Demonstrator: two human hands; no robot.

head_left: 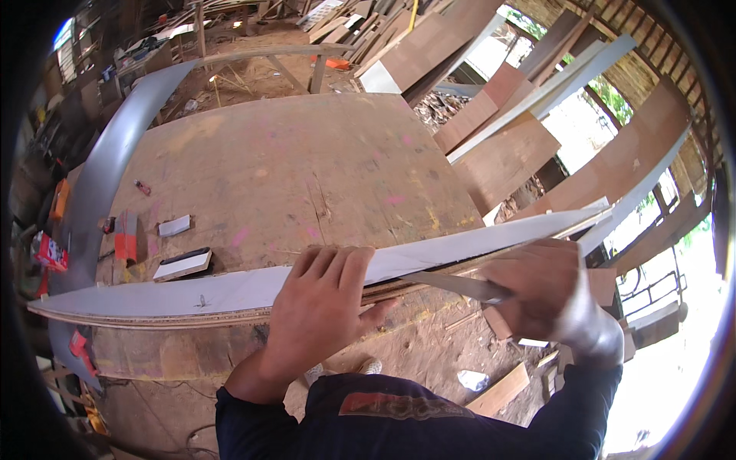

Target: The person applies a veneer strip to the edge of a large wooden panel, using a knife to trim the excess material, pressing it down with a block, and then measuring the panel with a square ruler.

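Two small white rectangular pieces (175,225), one dark-edged, and a red-and-grey flat tool (126,239) on a stained brown wooden worktable (307,161), beyond the panel; brown boards (502,157) leaning at right. One long, narrow, white-faced wooden panel (460,250), lying across the table's near edge; layered brown edge facing the person. Left hand (322,295): fingers bent over the panel, thumb at its near edge, clamped on it. Right hand (537,287), blurred: closed around a flat greyish blade (452,284), which lies along that edge.
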